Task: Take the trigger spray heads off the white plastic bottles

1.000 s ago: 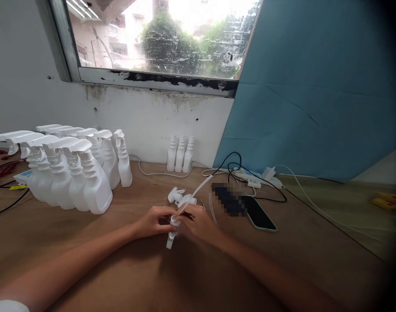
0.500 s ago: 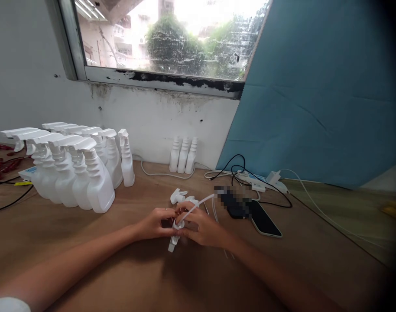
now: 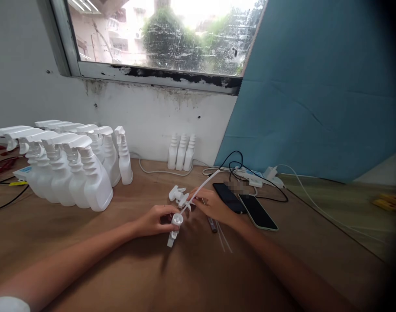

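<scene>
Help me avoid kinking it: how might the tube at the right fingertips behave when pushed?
The tube is likely springy: beyond the right hand, it juts out nearly straight. It's probably light, being thin, and may bow, being long.

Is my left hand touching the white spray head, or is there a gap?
Touching. The head camera view shows the left hand holding the spray head, with the thumb against its side and no gap between.

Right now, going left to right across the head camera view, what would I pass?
Clustered white spray bottles, lone white spray bottle, left hand, held trigger sprayer head, right hand, pale-edged smartphone, blurred yellow object.
</scene>
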Demonstrator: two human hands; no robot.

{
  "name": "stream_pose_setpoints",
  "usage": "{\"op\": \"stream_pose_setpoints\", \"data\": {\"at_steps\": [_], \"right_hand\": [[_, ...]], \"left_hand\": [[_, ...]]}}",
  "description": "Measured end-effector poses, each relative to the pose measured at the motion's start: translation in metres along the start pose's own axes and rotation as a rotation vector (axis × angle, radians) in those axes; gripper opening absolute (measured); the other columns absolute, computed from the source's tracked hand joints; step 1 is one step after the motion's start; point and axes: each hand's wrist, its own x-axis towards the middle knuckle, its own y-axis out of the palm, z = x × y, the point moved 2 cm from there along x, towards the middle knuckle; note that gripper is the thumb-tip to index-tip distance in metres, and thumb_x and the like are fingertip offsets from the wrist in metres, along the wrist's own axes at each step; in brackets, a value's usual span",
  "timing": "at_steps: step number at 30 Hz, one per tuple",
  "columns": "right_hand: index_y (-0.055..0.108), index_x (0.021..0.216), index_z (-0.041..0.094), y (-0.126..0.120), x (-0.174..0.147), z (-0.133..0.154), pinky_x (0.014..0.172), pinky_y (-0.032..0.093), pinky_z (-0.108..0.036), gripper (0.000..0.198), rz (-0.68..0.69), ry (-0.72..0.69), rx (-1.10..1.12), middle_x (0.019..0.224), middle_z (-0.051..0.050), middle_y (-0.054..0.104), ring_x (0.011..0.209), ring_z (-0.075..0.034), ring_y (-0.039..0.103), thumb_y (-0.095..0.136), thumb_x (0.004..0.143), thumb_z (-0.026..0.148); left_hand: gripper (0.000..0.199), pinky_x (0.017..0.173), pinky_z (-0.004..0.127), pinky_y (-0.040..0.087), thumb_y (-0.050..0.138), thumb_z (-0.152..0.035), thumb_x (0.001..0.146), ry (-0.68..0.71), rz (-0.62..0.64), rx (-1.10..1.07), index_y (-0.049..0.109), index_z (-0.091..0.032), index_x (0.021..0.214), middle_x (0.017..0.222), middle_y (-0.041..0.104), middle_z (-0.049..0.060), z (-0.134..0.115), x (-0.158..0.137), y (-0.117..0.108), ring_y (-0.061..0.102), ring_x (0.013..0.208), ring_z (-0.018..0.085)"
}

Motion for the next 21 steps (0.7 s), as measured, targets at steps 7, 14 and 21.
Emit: {"op": "stream_pose_setpoints", "data": {"at_steps": [7, 14, 21], "right_hand": [[0.064, 0.098, 0.017, 0.001, -0.005, 0.001, 0.067, 0.047, -0.023, 0.014, 0.212, 0.089, 0.071, 0.093, -0.004, 0.065, 0.075, -0.012, 0.058, 0.058, 0.085, 0.02], [0.044, 0.119, 0.021, 0.006, -0.031, 0.03, 0.088, 0.05, -0.037, 0.037, 0.001, -0.238, -0.345, 0.133, -0.013, 0.046, 0.104, -0.019, 0.057, 0.055, 0.085, 0.012], [0.045, 0.131, 0.026, 0.002, -0.055, 0.036, 0.093, 0.05, -0.038, 0.042, -0.075, -0.281, -0.534, 0.14, -0.012, 0.041, 0.121, -0.023, 0.05, 0.049, 0.091, 0.016]], "left_hand": [[0.047, 0.079, 0.028, 0.05, 0.072, -0.03, 0.076, -0.131, -0.083, -0.351, 0.05, -0.019, 0.116, 0.102, 0.06, 0.005, -0.004, 0.002, 0.003, 0.06, 0.087, 0.015], [0.06, 0.067, 0.027, 0.054, 0.078, -0.033, 0.07, -0.181, -0.277, -0.734, 0.037, -0.025, 0.113, 0.123, 0.045, 0.007, -0.013, 0.027, 0.003, 0.063, 0.081, 0.013], [0.045, 0.061, 0.023, 0.051, 0.059, -0.042, 0.085, -0.212, -0.155, -0.629, 0.035, -0.023, 0.118, 0.114, 0.053, 0.007, -0.036, 0.061, 0.025, 0.062, 0.077, 0.012]]}}
